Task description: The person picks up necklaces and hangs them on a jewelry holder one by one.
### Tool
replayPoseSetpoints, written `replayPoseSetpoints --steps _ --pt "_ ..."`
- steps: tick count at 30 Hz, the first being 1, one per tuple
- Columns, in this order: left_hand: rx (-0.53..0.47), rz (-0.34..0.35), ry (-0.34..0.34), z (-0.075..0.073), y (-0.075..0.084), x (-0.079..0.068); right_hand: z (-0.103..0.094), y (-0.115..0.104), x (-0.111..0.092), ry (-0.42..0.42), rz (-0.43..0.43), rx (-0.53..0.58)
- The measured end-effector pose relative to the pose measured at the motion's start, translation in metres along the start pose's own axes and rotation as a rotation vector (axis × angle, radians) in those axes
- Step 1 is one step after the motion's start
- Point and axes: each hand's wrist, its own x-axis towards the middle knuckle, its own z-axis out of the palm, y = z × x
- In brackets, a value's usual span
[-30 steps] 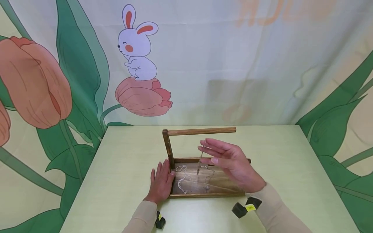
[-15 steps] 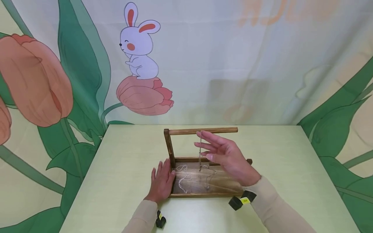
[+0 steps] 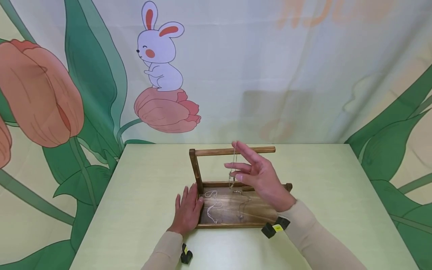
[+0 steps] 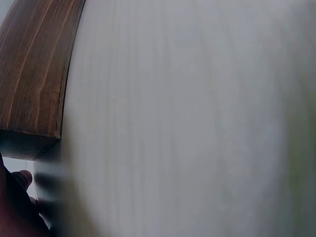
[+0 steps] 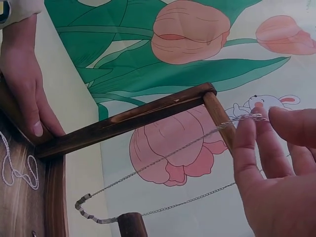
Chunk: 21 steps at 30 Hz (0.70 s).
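Observation:
My right hand (image 3: 263,178) holds up a thin silver chain necklace (image 3: 230,183) over the wooden jewelry stand's tray. Its strand loops over the extended index fingertip, and the rest hangs past the thumb and other fingers, in front of the stand's horizontal bar (image 3: 216,152). A beaded section (image 5: 91,216) shows at the loop's end in the right wrist view. My left hand (image 3: 187,213) lies with straight fingers against the tray's left end. In the tray (image 3: 233,226) lie a white chain (image 3: 213,206) and a thinner chain (image 3: 241,214).
An upright post (image 3: 195,170) carries the bar at its left end; the bar's right end is free. A shorter, lower wooden peg (image 3: 249,188) is partly behind my right hand. The stand sits on a pale table (image 3: 145,180) before a printed cloth backdrop (image 3: 216,75).
My right hand has risen and moved slightly forward, lifting the necklace to the bar's height. The index finger now points further up. My left hand has stayed in place.

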Motion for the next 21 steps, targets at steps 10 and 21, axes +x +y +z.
replayPoseSetpoints --steps 10,21 --pt "0.000 -0.001 -0.004 -0.001 0.001 0.000 0.003 -0.004 0.004 0.120 0.015 -0.015" --pt "-0.003 -0.006 -0.015 -0.003 0.001 0.000 -0.006 -0.012 0.000 0.186 0.004 -0.145"
